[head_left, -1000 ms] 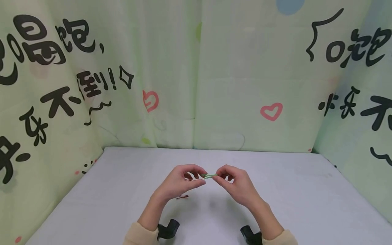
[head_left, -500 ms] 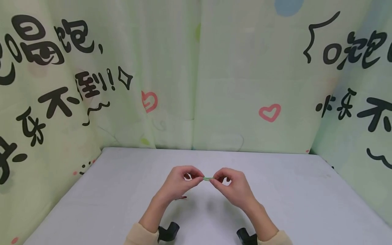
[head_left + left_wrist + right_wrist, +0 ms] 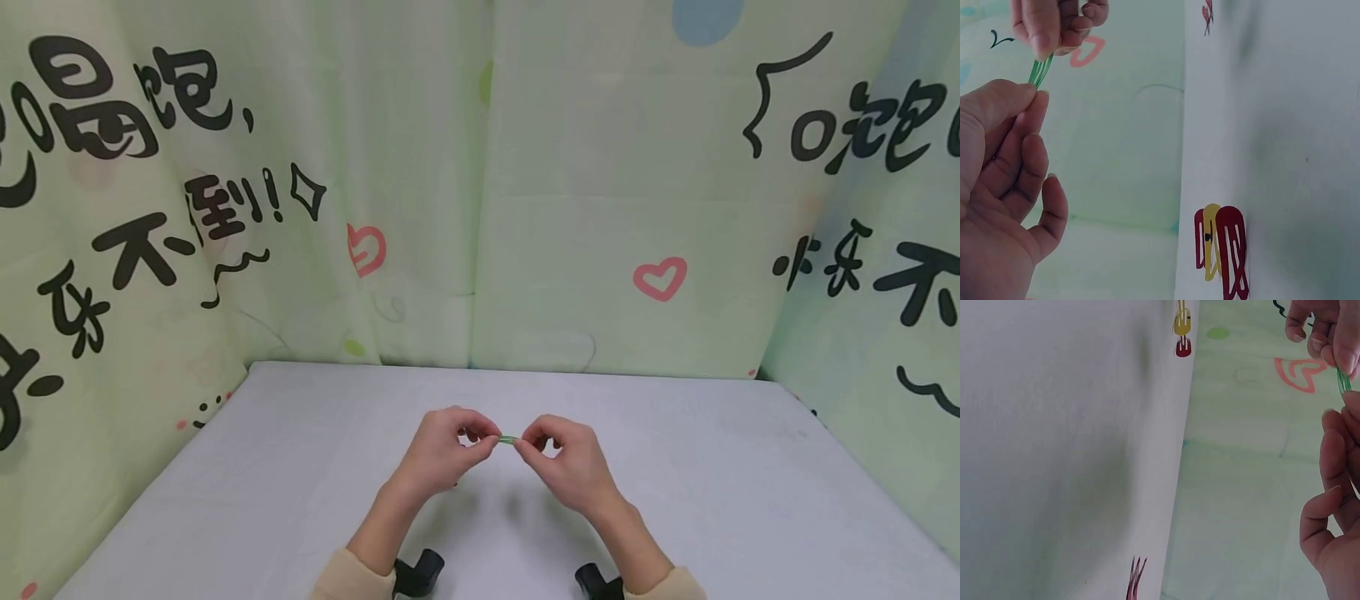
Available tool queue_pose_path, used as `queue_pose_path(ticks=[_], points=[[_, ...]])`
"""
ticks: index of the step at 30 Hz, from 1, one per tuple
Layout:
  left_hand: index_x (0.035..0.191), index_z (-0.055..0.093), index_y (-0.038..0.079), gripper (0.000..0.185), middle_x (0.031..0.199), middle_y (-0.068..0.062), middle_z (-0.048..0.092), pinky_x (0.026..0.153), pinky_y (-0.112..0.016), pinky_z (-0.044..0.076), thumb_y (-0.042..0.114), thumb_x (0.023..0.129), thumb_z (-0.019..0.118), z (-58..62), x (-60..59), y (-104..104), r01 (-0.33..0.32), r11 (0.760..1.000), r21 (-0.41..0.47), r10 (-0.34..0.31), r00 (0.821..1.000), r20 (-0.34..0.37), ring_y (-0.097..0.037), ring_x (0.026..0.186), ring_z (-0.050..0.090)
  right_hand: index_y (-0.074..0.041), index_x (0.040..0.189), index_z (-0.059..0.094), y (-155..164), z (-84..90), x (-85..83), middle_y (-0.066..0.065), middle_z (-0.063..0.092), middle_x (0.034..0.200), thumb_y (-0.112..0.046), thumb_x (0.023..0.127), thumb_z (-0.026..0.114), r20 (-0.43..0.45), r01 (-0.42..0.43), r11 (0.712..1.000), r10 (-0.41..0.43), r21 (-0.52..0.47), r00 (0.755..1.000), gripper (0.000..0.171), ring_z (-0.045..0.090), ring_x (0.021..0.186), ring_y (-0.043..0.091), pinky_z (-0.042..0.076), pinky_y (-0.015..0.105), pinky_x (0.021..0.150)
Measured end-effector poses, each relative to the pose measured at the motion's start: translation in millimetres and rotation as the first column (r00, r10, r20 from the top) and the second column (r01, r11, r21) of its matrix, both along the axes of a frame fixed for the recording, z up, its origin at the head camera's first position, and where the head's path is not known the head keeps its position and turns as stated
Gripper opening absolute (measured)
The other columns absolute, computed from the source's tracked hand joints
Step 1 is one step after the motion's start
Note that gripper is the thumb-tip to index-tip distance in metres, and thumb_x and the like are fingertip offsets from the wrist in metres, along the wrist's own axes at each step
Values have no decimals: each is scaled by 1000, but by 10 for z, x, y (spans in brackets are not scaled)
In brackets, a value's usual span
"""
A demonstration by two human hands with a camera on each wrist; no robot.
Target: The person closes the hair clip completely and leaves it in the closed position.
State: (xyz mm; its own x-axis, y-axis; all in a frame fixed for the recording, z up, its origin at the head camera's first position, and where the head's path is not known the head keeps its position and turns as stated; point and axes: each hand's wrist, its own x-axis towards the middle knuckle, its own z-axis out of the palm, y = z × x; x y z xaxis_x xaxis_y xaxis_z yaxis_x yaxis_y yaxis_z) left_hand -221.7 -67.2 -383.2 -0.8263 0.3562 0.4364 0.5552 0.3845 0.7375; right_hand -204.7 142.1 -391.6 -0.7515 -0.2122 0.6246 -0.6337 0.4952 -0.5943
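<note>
Green hair clip (image 3: 507, 438), a thin flat snap clip that looks like metal, is held between your two hands above the pale grey table (image 3: 712, 483), long axis running left to right from one set of fingertips to the other. Your left hand (image 3: 438, 454) pinches one end between thumb and forefinger, and your right hand (image 3: 564, 458) pinches the other end the same way; both are equally near it, with only a short stretch of green showing between them. On the table under your left hand lie dark red and yellow snap clips (image 3: 1221, 250), touching one another. Beyond the table hangs a pale green curtain (image 3: 570, 167) with pink hearts and bold black Chinese characters, among them 不 and 倒 followed by exclamation marks.
</note>
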Motion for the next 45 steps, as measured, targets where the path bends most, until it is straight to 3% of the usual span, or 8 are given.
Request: queue_pose_path(ticks=[7,14,18,21,26,30,34,45], points=[[91,78,11,6,80,12,68,78,-41,51,7,91,74,-3,-14,-3,0,1000,22,-1,999,51,-8,78,61,-17,83,71,37,-32,-32,-18,62,76,-5,83,82,14,13,1000,-14,20,1000,17,58,69,4,47,33,68],[94,77,10,5,79,11,68,64,-30,50,11,93,72,13,0,1,-24,999,34,19,991,134,-15,79,59,-10,97,70,30,-54,-63,-9,66,89,2,78,85,-132,-11,998,20,65,991,28,60,72,6,48,29,66],[95,77,9,5,80,7,67,51,-29,47,12,94,72,12,-1,-3,-25,999,42,17,985,174,-19,76,56,-11,96,69,21,-75,-77,-6,66,90,5,76,85,-205,-23,996,41,91,978,30,59,71,9,49,25,64],[96,76,10,5,82,6,68,50,-30,48,11,94,72,6,-13,-8,-9,999,46,0,981,195,-18,75,58,-11,95,70,18,-82,-77,-6,66,89,5,75,86,-226,-8,994,32,107,974,29,58,71,9,50,24,63],[100,75,12,6,87,5,68,54,-32,51,13,95,70,7,-22,-26,34,999,36,-42,971,237,-21,78,61,-11,93,71,20,-102,-72,-7,66,90,2,75,86,-200,3,993,20,114,980,27,57,71,8,52,29,63],[101,74,13,7,87,3,67,49,-39,52,15,96,70,-2,-25,-58,56,998,30,-62,956,287,-26,81,61,-13,92,71,31,-142,-77,-7,66,91,2,75,86,-137,-11,994,26,108,990,27,57,72,8,53,34,64],[102,74,14,8,89,2,67,52,-44,55,17,96,70,-23,-40,-86,60,998,23,-64,947,316,-24,85,61,-14,93,72,46,-172,-79,-9,66,92,2,76,86,-72,-8,995,15,97,997,27,57,74,10,53,36,66],[108,74,8,14,95,5,69,74,-33,53,15,97,68,-135,-146,-219,2,999,-36,7,970,244,-16,88,62,-18,92,73,128,-208,-103,-12,65,92,-2,76,87,56,46,993,-52,105,997,27,57,77,12,52,37,68]])
